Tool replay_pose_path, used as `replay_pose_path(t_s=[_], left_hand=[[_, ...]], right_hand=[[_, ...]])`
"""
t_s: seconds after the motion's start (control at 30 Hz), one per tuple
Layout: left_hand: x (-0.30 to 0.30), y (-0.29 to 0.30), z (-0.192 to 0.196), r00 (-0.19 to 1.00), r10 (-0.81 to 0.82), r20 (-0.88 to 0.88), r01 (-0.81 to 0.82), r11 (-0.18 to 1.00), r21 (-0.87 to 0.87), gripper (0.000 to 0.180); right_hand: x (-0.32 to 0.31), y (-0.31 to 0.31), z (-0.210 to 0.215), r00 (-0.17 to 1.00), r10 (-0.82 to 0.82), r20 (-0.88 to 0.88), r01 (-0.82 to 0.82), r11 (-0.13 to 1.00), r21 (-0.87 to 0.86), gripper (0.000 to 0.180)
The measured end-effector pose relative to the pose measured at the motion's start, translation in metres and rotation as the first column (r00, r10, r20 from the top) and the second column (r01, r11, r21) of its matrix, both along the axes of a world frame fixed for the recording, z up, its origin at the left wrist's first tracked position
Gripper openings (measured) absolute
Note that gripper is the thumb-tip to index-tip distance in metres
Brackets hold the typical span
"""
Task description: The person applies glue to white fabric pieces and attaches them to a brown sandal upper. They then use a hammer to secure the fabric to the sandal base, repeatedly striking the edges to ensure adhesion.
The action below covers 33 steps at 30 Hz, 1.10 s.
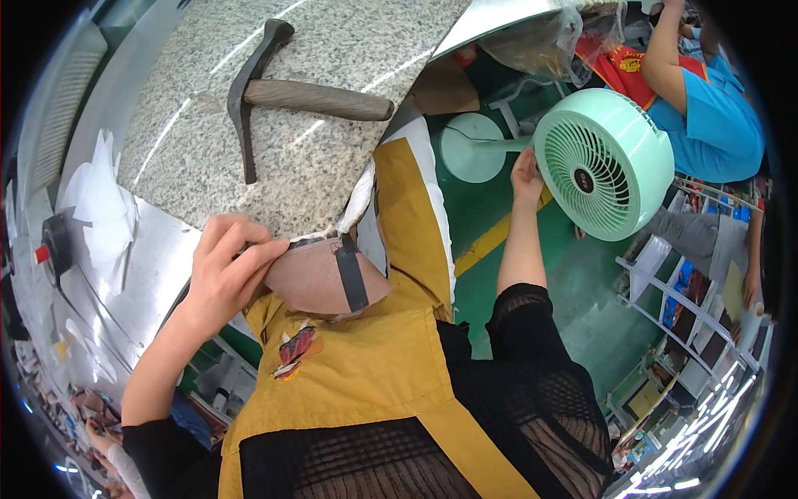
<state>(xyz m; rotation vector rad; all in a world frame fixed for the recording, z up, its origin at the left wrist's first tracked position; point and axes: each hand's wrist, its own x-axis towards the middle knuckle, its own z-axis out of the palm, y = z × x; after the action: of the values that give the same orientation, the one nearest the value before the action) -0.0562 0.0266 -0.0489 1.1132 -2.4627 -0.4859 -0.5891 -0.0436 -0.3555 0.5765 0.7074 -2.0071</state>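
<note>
With its fingers pinched together, my left hand (pixel 237 266) holds the upper left edge of a pinkish-brown curved piece (pixel 320 279), which looks like leather or thin sheet. A black strip (pixel 350 274) runs down this piece, which lies against the front edge of a speckled granite slab (pixel 332 179). On the slab rests a hammer (pixel 320 98) with a wooden handle and a long, curved dark head. Out to the right, my right hand (pixel 526 176) grips a mint-green fan (pixel 603 162) near where its head meets the stem; the fan partly hides the fingers.
The fan's round base (pixel 472 148) is beyond my right hand, above a green floor (pixel 490 299) with a yellow line. White crumpled sheets (pixel 104 204) lie on the metal table (pixel 166 249) at left. A person in a blue shirt (pixel 723 125) is at far right, near white racks (pixel 673 308).
</note>
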Motion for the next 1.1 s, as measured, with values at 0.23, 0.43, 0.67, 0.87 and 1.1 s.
replay_pose_path(t_s=[0.23,0.43,0.67,0.87,1.1], left_hand=[[-0.002,0.003,-0.003,0.999,0.033,0.007,-0.032,0.998,-0.052,0.029],[-0.004,0.01,-0.005,0.996,0.077,-0.049,-0.081,0.992,-0.098,0.026],[-0.005,0.018,-0.011,0.984,0.151,-0.092,-0.165,0.973,-0.163,0.02],[-0.006,0.021,-0.018,0.976,0.174,-0.128,-0.194,0.967,-0.166,0.017],[-0.006,0.02,-0.017,0.978,0.168,-0.121,-0.187,0.969,-0.161,0.017]], right_hand=[[0.061,0.037,-0.009,0.927,0.375,0.004,-0.37,0.912,0.175,0.056],[0.134,0.059,-0.01,0.69,0.724,-0.012,-0.677,0.651,0.344,0.041],[0.174,0.036,0.073,0.378,0.831,-0.408,-0.748,0.533,0.395,0.037],[0.19,0.015,0.13,0.203,0.776,-0.597,-0.759,0.51,0.405,0.035],[0.197,0.033,0.129,0.179,0.812,-0.555,-0.745,0.481,0.463,0.035]])
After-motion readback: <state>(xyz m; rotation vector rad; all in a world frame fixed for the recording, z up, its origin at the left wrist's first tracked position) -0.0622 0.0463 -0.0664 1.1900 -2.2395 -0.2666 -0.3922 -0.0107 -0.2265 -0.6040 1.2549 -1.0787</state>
